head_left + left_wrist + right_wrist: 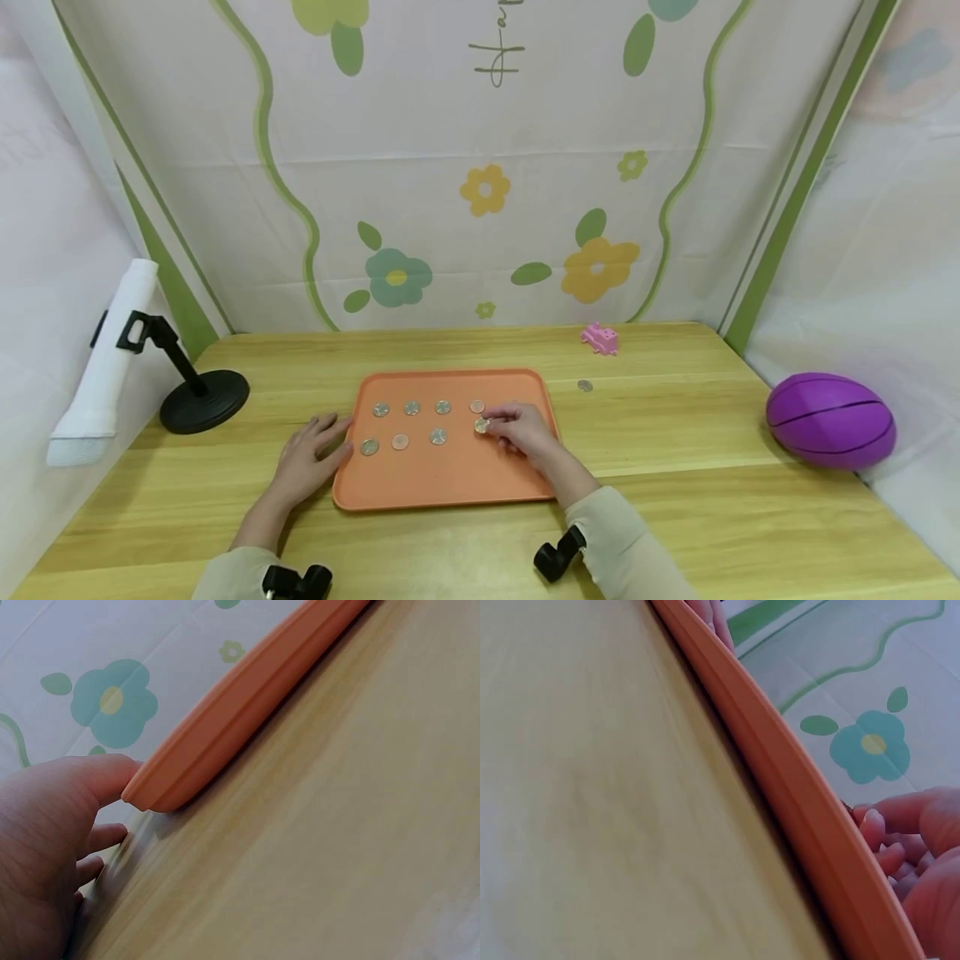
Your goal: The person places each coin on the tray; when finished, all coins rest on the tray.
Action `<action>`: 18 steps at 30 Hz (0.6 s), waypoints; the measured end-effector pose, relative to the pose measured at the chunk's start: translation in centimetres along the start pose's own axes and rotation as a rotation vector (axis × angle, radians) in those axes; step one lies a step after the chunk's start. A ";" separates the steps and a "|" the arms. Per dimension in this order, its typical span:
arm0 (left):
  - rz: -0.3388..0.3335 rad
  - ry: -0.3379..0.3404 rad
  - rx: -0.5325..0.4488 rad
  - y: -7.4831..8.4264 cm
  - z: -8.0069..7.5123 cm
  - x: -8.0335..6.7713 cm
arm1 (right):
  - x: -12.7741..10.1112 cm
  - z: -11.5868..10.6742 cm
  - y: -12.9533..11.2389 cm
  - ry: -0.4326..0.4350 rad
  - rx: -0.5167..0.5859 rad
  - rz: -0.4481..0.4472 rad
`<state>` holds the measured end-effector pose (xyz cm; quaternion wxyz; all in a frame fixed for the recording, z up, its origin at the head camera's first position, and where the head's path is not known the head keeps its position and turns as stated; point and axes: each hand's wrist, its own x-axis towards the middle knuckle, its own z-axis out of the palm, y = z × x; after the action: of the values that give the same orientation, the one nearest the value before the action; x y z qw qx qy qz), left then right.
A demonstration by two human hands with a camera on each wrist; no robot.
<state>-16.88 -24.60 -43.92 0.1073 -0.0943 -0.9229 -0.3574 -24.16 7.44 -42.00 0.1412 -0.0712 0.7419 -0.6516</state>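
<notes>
An orange tray (450,483) lies on the wooden table and carries several coins in two rows, such as one (381,410) at the back left. My right hand (517,429) reaches over the tray's right side and pinches a coin (482,425) at the end of the front row. My left hand (311,454) lies flat on the table with its fingers straight, its thumb against the tray's left rim (225,727). In the right wrist view the tray rim (795,795) hides the coin, and only curled fingers (907,832) show.
A loose coin (585,386) lies on the table right of the tray, and a small pink toy (600,338) behind it. A purple ball (830,419) sits at the far right. A black stand (198,400) holding a white roll is at the left.
</notes>
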 end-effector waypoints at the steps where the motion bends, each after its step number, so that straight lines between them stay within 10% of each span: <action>1: 0.000 0.001 0.000 0.0 0.0 0.0 | -0.2 0.2 -0.2 -0.006 -0.012 -0.013; 18: 0.013 0.011 0.006 0.2 -0.1 0.0 | 0.1 0.5 0.6 -0.010 -0.224 -0.126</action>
<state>-16.80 -24.45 -43.73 0.1151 -0.0982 -0.9227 -0.3546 -24.00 6.99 -42.66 0.0949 -0.1362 0.8033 -0.5719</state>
